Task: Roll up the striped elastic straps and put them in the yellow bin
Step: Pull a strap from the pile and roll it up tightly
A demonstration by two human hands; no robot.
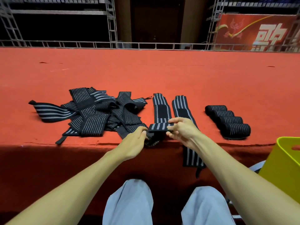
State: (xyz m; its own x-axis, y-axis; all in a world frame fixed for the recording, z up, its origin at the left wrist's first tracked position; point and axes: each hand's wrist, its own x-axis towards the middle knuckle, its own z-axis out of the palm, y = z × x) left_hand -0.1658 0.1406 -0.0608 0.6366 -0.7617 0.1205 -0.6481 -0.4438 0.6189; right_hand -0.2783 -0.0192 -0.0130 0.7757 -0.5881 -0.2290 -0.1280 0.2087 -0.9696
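The left hand (136, 138) and right hand (184, 131) are each pinching one side of the folded near end of a black, grey-striped elastic strap (159, 109), which is lying flat on the red carpeted platform (162, 75). It is looking light, soft and springy, so taking both edges firmly is probably keeping the roll tight. Four finished strap rolls (227, 120) are sitting outside the yellow plastic bin (282, 159), whose inside is hardly showing.

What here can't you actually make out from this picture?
Head view: the yellow bin is cut off by the right edge; its inside is unseen.
The pile of straps: overlaps hide how many there are.
The strap being rolled: left hand and right hand partly hide its near end.
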